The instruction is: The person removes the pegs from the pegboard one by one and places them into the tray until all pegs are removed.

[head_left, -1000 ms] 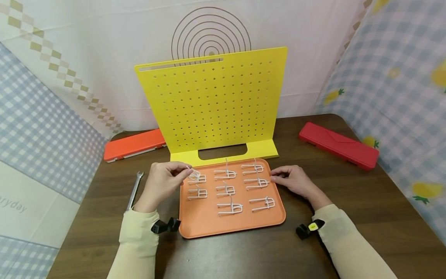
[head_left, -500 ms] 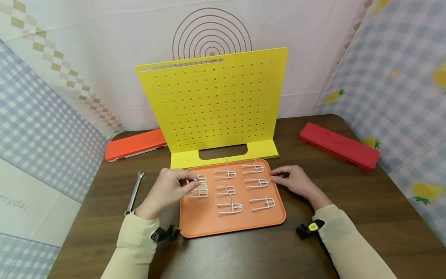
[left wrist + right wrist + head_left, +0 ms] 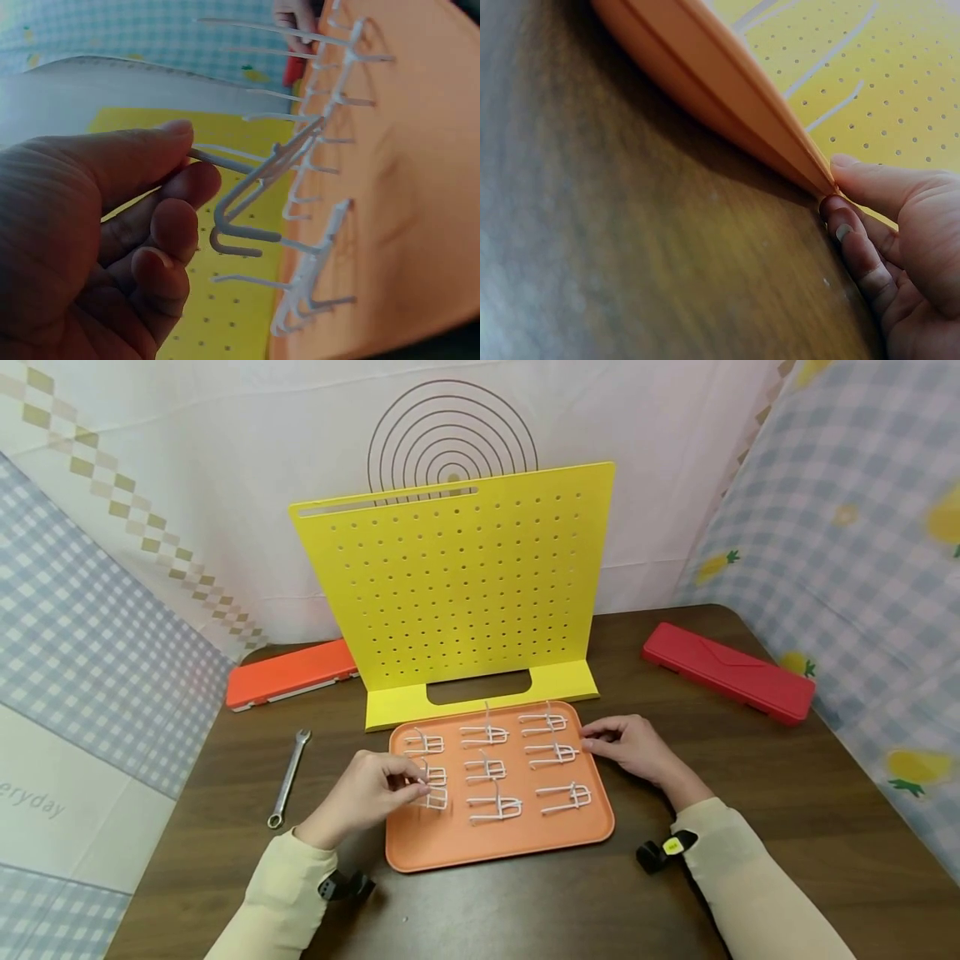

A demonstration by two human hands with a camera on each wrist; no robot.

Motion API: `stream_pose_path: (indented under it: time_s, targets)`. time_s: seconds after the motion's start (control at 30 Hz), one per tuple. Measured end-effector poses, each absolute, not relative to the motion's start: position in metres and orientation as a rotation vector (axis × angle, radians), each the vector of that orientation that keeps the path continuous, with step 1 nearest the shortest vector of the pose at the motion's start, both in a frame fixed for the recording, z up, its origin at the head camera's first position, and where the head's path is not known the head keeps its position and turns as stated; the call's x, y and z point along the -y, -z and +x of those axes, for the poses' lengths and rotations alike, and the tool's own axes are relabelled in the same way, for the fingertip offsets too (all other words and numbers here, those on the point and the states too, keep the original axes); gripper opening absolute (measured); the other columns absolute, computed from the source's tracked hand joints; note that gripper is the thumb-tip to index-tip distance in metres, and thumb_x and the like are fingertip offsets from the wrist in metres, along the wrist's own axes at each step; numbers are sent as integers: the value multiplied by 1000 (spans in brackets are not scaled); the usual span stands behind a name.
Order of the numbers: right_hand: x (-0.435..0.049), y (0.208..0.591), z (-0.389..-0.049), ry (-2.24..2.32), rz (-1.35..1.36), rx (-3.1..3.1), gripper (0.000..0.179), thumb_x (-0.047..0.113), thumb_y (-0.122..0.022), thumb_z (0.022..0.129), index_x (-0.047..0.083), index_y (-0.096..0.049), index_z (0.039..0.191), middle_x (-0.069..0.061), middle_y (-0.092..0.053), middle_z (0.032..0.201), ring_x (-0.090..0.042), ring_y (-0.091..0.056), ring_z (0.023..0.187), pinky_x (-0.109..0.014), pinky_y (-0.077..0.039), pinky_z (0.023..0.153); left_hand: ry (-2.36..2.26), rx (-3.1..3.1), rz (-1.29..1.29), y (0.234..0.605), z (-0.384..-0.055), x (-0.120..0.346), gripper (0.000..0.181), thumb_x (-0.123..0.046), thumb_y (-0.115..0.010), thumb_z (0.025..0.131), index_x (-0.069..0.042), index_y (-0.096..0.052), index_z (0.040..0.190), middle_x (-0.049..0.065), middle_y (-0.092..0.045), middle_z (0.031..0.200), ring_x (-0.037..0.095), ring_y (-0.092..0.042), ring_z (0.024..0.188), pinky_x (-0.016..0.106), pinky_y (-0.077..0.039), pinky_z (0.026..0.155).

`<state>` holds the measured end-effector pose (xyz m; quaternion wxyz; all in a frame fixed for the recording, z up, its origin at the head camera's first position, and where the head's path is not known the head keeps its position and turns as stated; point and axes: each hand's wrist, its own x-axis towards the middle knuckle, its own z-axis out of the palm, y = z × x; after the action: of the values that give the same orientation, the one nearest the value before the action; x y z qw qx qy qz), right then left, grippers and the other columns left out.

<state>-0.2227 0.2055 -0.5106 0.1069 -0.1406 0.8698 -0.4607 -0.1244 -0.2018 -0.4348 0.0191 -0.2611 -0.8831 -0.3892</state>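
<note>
My left hand (image 3: pixel 369 792) pinches a white wire pegboard hook (image 3: pixel 244 199) between thumb and forefinger, above the left side of the orange tray (image 3: pixel 457 850). In the left wrist view the hook is tilted, apart from the tray's surface as far as I can see. Several more white hooks, such as one at the right (image 3: pixel 566 798) and one in the middle (image 3: pixel 497 808), lie in loose rows on the tray. My right hand (image 3: pixel 636 750) holds the tray's right rim (image 3: pixel 780 146), thumb on top and fingers below.
Behind the tray stands a yellow pegboard (image 3: pixel 465 577) on its foot. An orange-red case (image 3: pixel 292 675) lies at the left, a dark red case (image 3: pixel 727 672) at the right. A wrench (image 3: pixel 288 778) rests on the wooden table (image 3: pixel 480 914) left of the tray.
My left hand has moved toward me with the pinched hook, from the tray's back left down past the second hook of the left column. The right hand stays at the rim.
</note>
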Motion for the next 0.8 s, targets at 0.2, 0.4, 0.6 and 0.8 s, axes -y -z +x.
stream_pose_path:
  time_s: [0.2,0.4,0.6,0.8]
  targets:
    - [-205,511,-223,1361,-421,-2558,30,32,-74,85,13,-74,109,-3,-71,101,-15,-62,85,-28,-51,73,1269,2759,-802,446,-122,206,4,-10,-78,81,-13,-76,81,-11,-67,74,3,-55,60,23,-48,51]
    - [-205,511,-223,1371,-414,-2557,31,33,-74,85,13,-74,108,-3,-71,100,-16,-62,85,-28,-51,72,1318,2765,-808,453,-119,207,6,-8,-77,82,-13,-75,80,-11,-67,73,3,-56,58,23,-48,48]
    - [-205,511,-223,1372,-414,-2544,31,34,-75,85,14,-74,108,-3,-71,100,-18,-62,85,-30,-52,73,1277,2769,-801,458,-118,208,3,-12,-78,81,-11,-76,80,-12,-65,70,2,-53,54,22,-46,46]
    - [-206,511,-223,1370,-403,-2539,28,33,-75,85,16,-75,107,-1,-71,99,-19,-62,86,-32,-52,73,1270,2768,-799,460,-116,208,11,-10,-78,80,-19,-74,77,-14,-62,66,2,-52,53,23,-45,46]
